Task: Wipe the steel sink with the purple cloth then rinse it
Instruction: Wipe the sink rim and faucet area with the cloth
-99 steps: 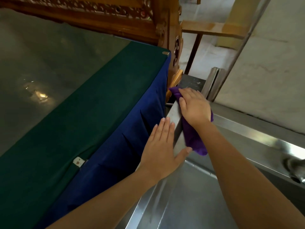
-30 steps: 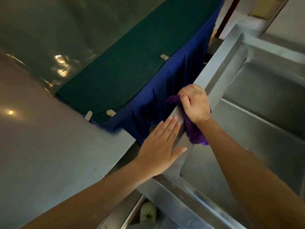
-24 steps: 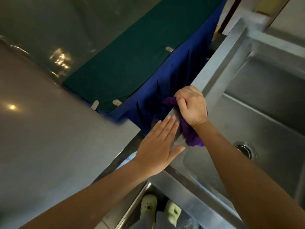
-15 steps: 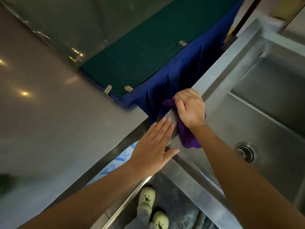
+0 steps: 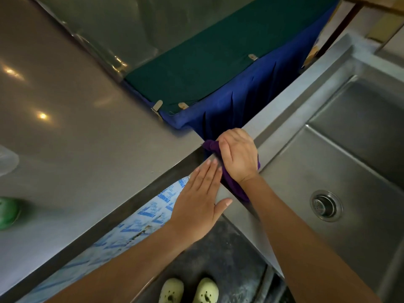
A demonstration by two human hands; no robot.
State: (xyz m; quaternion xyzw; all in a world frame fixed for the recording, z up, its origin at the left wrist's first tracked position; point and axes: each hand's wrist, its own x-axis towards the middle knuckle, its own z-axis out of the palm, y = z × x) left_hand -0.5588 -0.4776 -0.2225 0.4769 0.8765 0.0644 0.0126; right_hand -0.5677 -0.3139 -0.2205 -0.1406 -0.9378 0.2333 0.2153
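Note:
The steel sink (image 5: 290,99) runs from the top right to the bottom, its left rim a flat band and its basin holding a round drain (image 5: 326,205). My right hand (image 5: 239,156) grips the bunched purple cloth (image 5: 232,184) and presses it on the left rim near the front corner. The cloth pokes out past my knuckles and hangs into the basin under my wrist. My left hand (image 5: 200,204) lies flat with straight fingers on the outer side of that rim, its fingertips touching the cloth.
A grey counter (image 5: 76,138) fills the left, with a green object (image 5: 7,212) at its left edge. Behind it stands a table with a green top (image 5: 207,62) and a blue skirt (image 5: 251,101). A blue-printed sack (image 5: 140,224) and my shoes (image 5: 189,290) are on the floor.
My right hand has drawn the cloth along the left rim from the far end toward the front corner. My left hand slid along with it, and the view tipped downward.

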